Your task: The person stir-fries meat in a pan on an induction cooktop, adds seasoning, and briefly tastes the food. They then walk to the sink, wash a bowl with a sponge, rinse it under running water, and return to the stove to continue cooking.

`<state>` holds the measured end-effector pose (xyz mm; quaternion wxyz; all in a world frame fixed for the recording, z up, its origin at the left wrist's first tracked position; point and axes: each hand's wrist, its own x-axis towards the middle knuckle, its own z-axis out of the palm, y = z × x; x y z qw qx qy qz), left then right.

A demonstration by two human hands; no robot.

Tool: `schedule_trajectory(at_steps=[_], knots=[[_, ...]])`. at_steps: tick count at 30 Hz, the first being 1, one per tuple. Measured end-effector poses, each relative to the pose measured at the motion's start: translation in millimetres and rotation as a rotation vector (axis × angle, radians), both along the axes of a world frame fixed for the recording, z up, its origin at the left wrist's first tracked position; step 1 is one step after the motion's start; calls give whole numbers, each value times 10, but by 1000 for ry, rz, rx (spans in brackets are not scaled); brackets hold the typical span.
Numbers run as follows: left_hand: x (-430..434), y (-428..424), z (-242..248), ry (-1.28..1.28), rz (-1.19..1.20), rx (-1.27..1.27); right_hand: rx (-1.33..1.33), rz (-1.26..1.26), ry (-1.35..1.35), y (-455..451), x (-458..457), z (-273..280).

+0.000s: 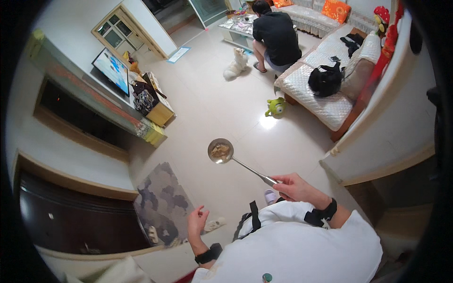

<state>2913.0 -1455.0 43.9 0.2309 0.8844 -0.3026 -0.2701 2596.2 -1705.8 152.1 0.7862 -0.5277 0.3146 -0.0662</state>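
Observation:
My right hand (291,186) is closed around the handle of a metal ladle (248,169), held out in front of me over the tiled floor. Brown pieces of food (221,151) lie in its round bowl, which points away to the left. My left hand (198,220) is low and to the left, near my body, with its fingers partly curled and apart and nothing in it. A black band is on each of my wrists.
A white dog (236,66) sits on the floor beside a person (277,37) at a low table (236,28). A green plush toy (276,107) lies near the sofa (311,95). At left are a patterned mat (159,198), shoes (153,234) and a TV cabinet (161,115).

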Motion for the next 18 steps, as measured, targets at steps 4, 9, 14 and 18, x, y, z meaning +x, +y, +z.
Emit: schedule_trajectory(at_steps=[4,9,14,18], knots=[[930,-139,-281,56,162,113,19,30,-2,-881,1172,38],[1776,-916,-816,273,289,206,-27,122,-35,-2116,2340,-76],[3265,-2454,-762,207,172,236,37,92,-24,-3164,3559,-90],[4478,-3951,-370,-71,0,104,36,6,20,-3930,4482,36]])
